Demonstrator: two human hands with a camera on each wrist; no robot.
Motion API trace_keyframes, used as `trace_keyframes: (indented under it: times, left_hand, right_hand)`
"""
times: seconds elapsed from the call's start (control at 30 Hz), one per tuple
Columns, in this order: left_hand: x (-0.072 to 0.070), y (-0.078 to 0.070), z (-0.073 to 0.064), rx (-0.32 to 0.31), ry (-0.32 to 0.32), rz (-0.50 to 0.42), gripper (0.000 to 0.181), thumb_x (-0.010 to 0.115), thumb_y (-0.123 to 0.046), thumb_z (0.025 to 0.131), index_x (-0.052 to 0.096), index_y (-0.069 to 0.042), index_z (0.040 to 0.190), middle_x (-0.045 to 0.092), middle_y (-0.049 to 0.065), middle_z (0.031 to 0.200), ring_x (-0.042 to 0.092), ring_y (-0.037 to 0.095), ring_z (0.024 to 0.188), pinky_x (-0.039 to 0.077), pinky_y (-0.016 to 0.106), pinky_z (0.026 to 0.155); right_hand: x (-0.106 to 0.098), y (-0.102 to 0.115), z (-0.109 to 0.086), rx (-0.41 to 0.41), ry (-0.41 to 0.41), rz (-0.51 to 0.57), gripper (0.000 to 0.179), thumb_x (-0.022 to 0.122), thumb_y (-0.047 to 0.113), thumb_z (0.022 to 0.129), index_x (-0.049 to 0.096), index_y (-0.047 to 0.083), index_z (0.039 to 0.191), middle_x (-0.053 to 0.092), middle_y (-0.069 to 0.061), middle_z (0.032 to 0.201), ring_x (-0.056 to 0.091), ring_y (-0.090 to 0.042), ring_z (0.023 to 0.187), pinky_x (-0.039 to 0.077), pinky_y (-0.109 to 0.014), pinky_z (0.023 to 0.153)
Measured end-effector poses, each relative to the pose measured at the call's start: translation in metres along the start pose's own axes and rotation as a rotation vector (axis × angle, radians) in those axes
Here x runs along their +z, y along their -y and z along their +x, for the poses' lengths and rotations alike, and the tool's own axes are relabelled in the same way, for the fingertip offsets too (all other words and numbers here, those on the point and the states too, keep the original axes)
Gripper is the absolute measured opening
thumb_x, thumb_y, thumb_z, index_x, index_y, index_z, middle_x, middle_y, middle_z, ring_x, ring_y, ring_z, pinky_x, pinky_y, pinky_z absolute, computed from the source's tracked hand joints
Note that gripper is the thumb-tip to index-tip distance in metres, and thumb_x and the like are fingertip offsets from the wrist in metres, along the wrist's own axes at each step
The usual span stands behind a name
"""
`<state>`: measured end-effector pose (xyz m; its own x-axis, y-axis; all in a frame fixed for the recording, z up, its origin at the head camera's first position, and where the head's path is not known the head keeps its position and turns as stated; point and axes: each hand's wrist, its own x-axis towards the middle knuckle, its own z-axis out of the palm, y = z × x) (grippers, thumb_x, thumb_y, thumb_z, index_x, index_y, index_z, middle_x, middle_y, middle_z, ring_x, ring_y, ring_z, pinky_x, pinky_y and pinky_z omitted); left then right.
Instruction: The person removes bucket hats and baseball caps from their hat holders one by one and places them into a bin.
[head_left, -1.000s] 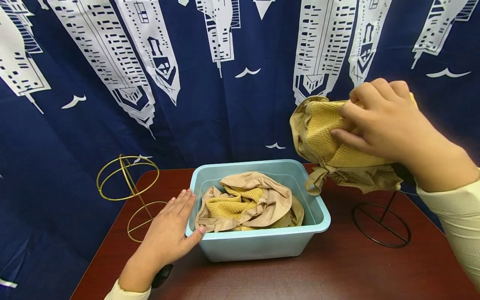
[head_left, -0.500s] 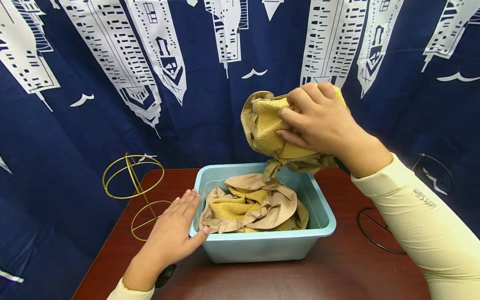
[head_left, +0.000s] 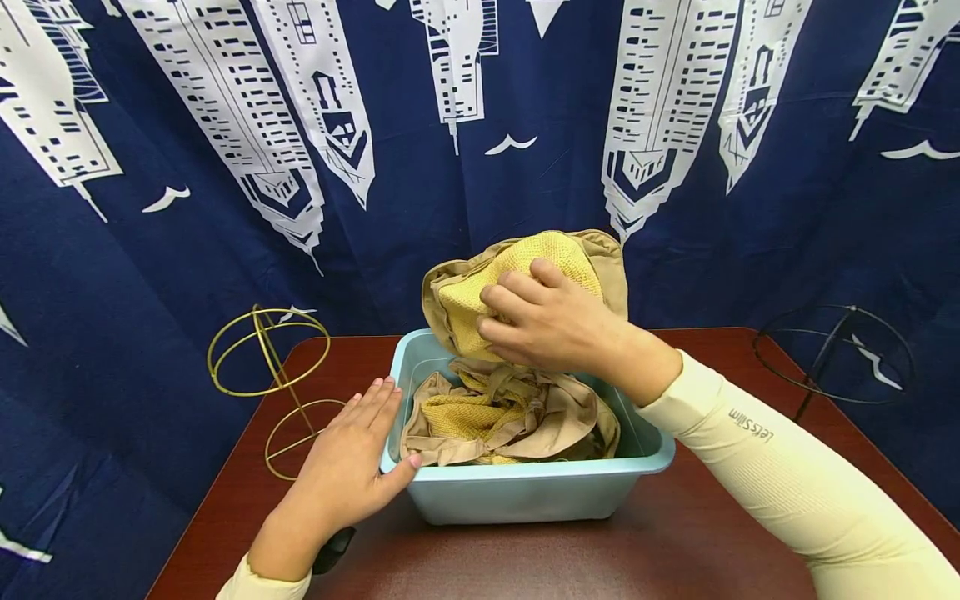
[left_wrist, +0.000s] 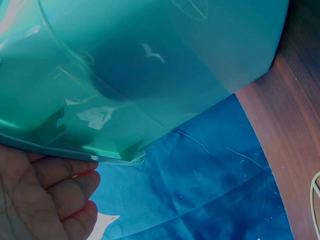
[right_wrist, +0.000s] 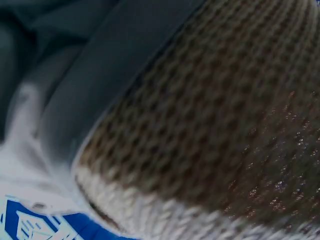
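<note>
My right hand [head_left: 551, 321] grips a sun hat [head_left: 558, 250] with a yellow woven crown and tan cloth brim, above the back of a light blue plastic tub [head_left: 525, 496]. The hat's weave [right_wrist: 200, 115] fills most of the right wrist view. Inside the tub lies a heap of similar yellow and tan hats [head_left: 465, 417], partly covered from sight by the held one. My left hand [head_left: 345, 462] rests on the tub's left rim with its fingers stretched out and thumb at the front corner. In the left wrist view, several fingers [left_wrist: 65, 187] lie along the tub's edge.
A gold wire hat stand [head_left: 288, 392] stands left of the tub. At the right is a black wire stand [head_left: 825, 358], its base hidden behind the right sleeve. The reddish-brown table [head_left: 525, 558] meets a navy curtain [head_left: 420, 208] with white city prints.
My right hand has carried the hat leftward from the right side, then lower over the tub, and the hat has turned. The left hand stays on the rim.
</note>
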<state>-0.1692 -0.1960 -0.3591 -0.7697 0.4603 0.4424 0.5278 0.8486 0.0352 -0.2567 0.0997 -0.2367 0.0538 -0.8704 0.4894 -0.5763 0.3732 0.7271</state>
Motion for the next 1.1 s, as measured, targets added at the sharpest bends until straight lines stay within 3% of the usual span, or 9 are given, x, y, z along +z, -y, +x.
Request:
trace_keyframes:
  times: [0.3, 0.5, 0.63, 0.83, 1.1]
  left_hand:
    - [-0.001, 0.0, 0.001, 0.004, -0.004, -0.008, 0.079, 0.057, -0.054, 0.091, 0.05, 0.007, 0.14, 0.046, 0.022, 0.148, 0.037, 0.034, 0.141, 0.033, 0.051, 0.113]
    - [-0.001, 0.0, 0.0, -0.008, 0.006, -0.018, 0.08, 0.057, -0.055, 0.091, 0.05, 0.006, 0.141, 0.044, 0.021, 0.149, 0.036, 0.033, 0.142, 0.032, 0.05, 0.114]
    - [0.0, -0.001, -0.001, -0.009, 0.014, -0.018, 0.08, 0.056, -0.056, 0.091, 0.049, 0.006, 0.142, 0.044, 0.02, 0.15, 0.036, 0.032, 0.142, 0.031, 0.049, 0.114]
    - [0.0, 0.0, -0.001, 0.003, -0.011, -0.013, 0.08, 0.058, -0.054, 0.089, 0.051, 0.007, 0.14, 0.046, 0.021, 0.148, 0.038, 0.033, 0.141, 0.033, 0.051, 0.113]
    - [0.0, -0.001, -0.001, 0.014, -0.036, -0.008, 0.077, 0.059, -0.052, 0.089, 0.052, 0.007, 0.139, 0.048, 0.022, 0.146, 0.04, 0.034, 0.14, 0.035, 0.051, 0.111]
  right_hand:
    - [-0.015, 0.033, 0.003, -0.097, 0.038, 0.059, 0.025, 0.049, 0.034, 0.095, 0.059, 0.018, 0.111, 0.058, -0.006, 0.114, 0.055, -0.025, 0.096, 0.044, -0.042, 0.077]
    - [-0.02, 0.037, 0.004, -0.081, 0.024, 0.153, 0.036, 0.056, 0.044, 0.092, 0.059, 0.018, 0.117, 0.058, -0.006, 0.119, 0.055, -0.026, 0.103, 0.044, -0.042, 0.08]
    - [-0.024, 0.033, 0.002, -0.054, -0.004, 0.221, 0.048, 0.053, 0.054, 0.093, 0.06, 0.015, 0.12, 0.059, -0.011, 0.125, 0.055, -0.03, 0.11, 0.045, -0.045, 0.085]
    - [-0.03, 0.023, -0.004, 0.039, 0.064, 0.314, 0.071, 0.046, 0.071, 0.09, 0.063, 0.014, 0.129, 0.054, -0.015, 0.138, 0.049, -0.034, 0.124, 0.04, -0.052, 0.099]
    - [-0.027, 0.01, -0.019, 0.285, 0.322, 0.433, 0.092, 0.053, 0.08, 0.08, 0.046, 0.019, 0.149, 0.028, -0.015, 0.16, 0.019, -0.036, 0.148, 0.023, -0.062, 0.112]
